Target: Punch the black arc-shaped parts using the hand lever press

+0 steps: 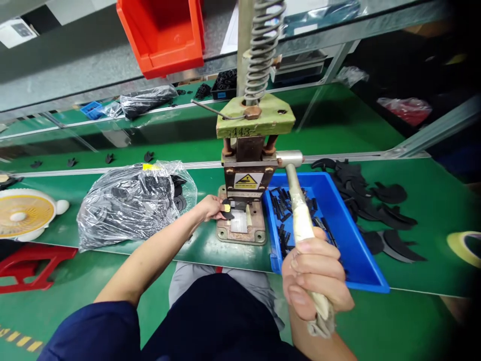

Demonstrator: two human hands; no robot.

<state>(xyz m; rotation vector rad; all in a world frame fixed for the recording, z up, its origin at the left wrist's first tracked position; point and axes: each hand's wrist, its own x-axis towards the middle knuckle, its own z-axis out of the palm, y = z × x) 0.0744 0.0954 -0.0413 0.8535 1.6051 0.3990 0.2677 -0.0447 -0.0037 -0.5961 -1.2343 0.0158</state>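
Note:
A small hand press (246, 165) with a green top plate and a tall spring stands on the green bench. My left hand (211, 207) holds a small black curved part (227, 211) with a yellow patch on the press base (240, 230), under the ram. My right hand (313, 273) grips the cloth-wrapped press lever (300, 213), which slants toward me. A blue tray (361, 260) of small black strips sits right of the press.
A clear bag of black parts (131, 200) lies left of the press. Loose black crescent parts (379, 205) lie at the right. A small fan (26, 213), a red stool (26, 263), a red bin (165, 35) overhead and a tape roll (466, 245) surround the spot.

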